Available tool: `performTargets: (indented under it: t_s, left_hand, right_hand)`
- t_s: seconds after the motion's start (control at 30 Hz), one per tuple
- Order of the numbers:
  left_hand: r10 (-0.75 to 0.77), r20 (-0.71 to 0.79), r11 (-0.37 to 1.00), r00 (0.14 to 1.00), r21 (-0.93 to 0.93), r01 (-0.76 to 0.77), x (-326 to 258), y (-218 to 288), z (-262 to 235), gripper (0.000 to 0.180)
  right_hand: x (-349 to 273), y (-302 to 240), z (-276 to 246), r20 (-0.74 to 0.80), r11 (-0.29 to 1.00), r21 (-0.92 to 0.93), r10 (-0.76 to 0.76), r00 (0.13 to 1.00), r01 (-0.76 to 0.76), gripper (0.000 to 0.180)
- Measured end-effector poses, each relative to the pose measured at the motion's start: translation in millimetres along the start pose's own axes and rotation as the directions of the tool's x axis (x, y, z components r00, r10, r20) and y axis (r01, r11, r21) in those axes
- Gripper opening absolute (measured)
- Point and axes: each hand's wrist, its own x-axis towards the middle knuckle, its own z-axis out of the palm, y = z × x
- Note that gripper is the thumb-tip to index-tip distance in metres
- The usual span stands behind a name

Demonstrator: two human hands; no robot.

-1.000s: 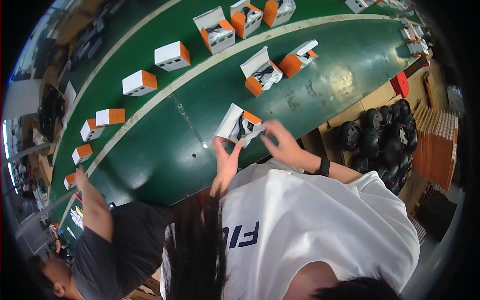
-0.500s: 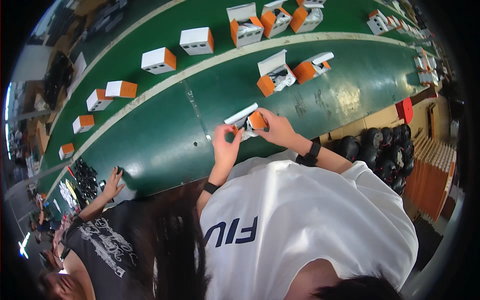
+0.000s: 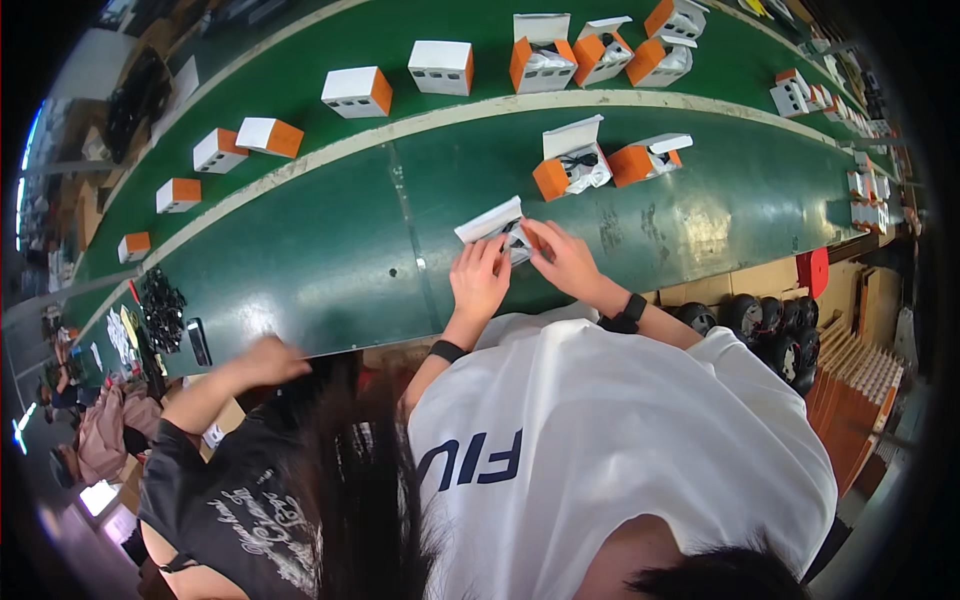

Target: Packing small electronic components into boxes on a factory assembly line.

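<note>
Both of my hands are on a small white and orange box with its lid flap raised, on the green table. My left hand lies against the box's near side. My right hand grips the box from the right, its fingers at the opening where dark contents show. Just beyond stand two more open boxes, one with a black item in clear wrap and one lying to its right.
Several closed white and orange boxes run along the far belt. A co-worker's arm reaches to the table at my left, near black cables. Black round parts fill a carton at right, beside an orange crate.
The box has come down from being held up in my hands to rest on the table. The co-worker's arm has swung toward the table edge.
</note>
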Motion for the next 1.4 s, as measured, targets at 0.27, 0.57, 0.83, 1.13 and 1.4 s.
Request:
performTargets:
  t_s: [0.27,0.57,0.83,1.13,1.4]
  left_hand:
    - [0.041,0.114,0.987,0.993,-0.161,-0.023,-11.7,-12.9,-12.8,0.034]
    - [-0.366,0.022,0.788,0.93,-0.525,0.322,-21.3,-34.4,1.2,0.07]
    - [0.057,0.24,0.959,0.969,-0.284,0.014,-5.8,-23.2,-26.6,0.042]
    - [0.206,0.223,0.976,0.953,0.018,-0.215,-10.7,-27.3,-20.7,0.037]
    - [0.249,0.377,0.959,0.892,0.031,-0.281,-22.7,-42.1,-8.9,0.035]
  right_hand:
    - [4.1,1.8,0.1,0.074,0.986,-0.106,-0.12,0.99,0.127,0.043]
    - [28.0,19.0,15.8,-0.06,0.85,0.504,0.215,0.975,-0.156,0.041]
    - [18.9,23.4,-12.7,0.166,0.962,0.253,-0.151,0.974,0.106,0.046]
    - [10.1,34.4,-0.8,0.108,0.966,0.081,-0.255,0.961,0.247,0.04]
    - [1.9,35.5,0.5,0.035,0.938,-0.004,-0.347,0.937,0.347,0.046]
